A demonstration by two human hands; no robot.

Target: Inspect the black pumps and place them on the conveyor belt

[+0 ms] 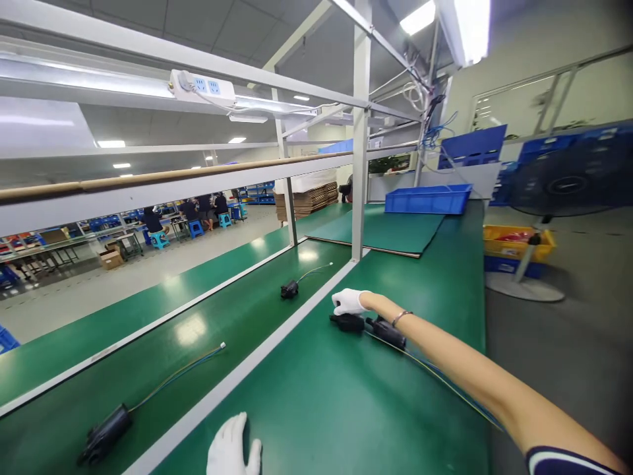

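Observation:
My right hand (pixel 349 301), in a white glove, reaches forward over the green bench with its fingers curled. Directly below it is a black part (pixel 347 322); whether the fingers grip it or anything else is hidden. Just behind, under my wrist, lies a black cylindrical motor-like part (pixel 386 333), its thin yellow and blue wires trailing toward me. My left hand (pixel 230 447), also gloved in white, is low in the picture over the near bench surface, thumb apart from the fingers, holding nothing.
On the strip beyond the white divider (pixel 277 330) lie a wired black cylindrical part (pixel 106 432) and a smaller one (pixel 289 289). A metal post (pixel 360 165) rises from the divider. A blue bin (pixel 428 199) sits at the far end; a fan (pixel 568 185) stands right.

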